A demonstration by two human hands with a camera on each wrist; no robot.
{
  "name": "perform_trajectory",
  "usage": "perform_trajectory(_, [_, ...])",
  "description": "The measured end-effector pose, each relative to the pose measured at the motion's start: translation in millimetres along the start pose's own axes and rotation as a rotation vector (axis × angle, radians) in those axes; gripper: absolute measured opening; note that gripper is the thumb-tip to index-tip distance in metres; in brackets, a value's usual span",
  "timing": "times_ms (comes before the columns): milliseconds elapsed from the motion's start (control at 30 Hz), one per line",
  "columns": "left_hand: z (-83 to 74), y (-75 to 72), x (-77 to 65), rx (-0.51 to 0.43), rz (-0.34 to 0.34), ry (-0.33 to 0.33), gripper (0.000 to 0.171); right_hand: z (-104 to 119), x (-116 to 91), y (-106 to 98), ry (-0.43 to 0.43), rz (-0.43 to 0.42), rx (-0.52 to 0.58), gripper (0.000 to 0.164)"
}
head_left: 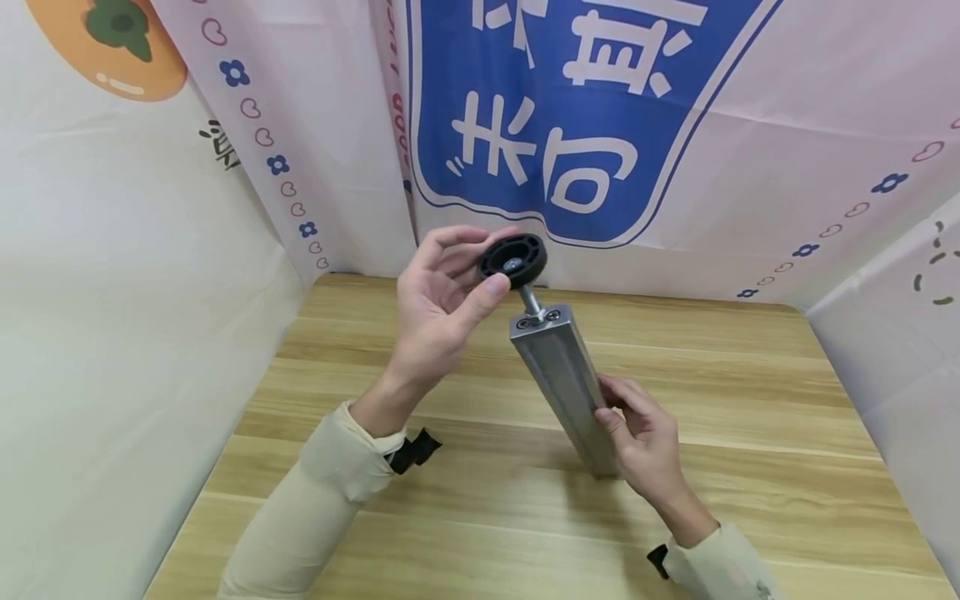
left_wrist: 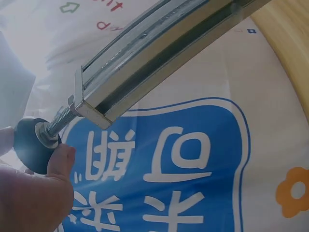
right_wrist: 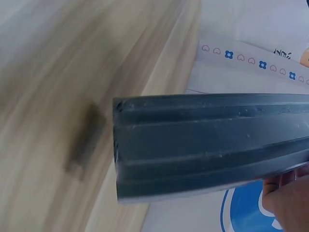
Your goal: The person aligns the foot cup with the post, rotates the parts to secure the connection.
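Note:
My left hand point(head_left: 438, 312) pinches the rim of a black round levelling foot point(head_left: 531, 265), its thumb on the near side and its fingers behind. The foot's threaded metal stud point(left_wrist: 62, 122) runs into an end plate point(head_left: 542, 322) with two screws. That plate caps a long grey metal profile point(head_left: 566, 392), tilted with the foot upward. My right hand point(head_left: 648, 437) grips the profile by its side near the lower end. In the right wrist view the profile's other end point(right_wrist: 159, 150) appears raised off the table, above a dark shadow. The hidden palm sides cannot be seen.
The wooden table point(head_left: 360, 533) lies beneath both hands. Behind it hangs a printed cloth point(head_left: 480, 192) with a blue sign, close to the left hand and the foot. White cloth walls point(head_left: 150, 333) stand on both sides. A black wrist mount point(head_left: 412, 452) sticks out from the left cuff.

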State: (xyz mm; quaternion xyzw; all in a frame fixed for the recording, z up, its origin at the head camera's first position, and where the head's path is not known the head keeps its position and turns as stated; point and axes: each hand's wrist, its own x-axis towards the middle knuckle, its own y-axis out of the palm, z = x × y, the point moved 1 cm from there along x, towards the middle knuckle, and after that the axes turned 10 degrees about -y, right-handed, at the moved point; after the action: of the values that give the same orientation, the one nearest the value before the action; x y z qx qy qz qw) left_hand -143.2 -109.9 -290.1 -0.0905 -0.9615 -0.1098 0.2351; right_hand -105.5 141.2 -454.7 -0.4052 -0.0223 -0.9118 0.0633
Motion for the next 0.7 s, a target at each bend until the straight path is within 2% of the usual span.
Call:
perform_trajectory(233, [5.2,-11.2,-11.1,-0.073,-0.107,-0.042,0.036,3,6,-2,0.018,0.031,-0.003,0.043])
perform_trajectory(500, [12.4,-20.9,-32.1,-0.185,-0.206,-0.107,0.036,2,11,-2,0.003,0.054,0.012,0.043])
perform_trajectory(700, [22.2,-31.4,-46.9,-0.264,-0.286,-0.144,0.032,2,13,-3,0.034,0.092,-0.003,0.041])
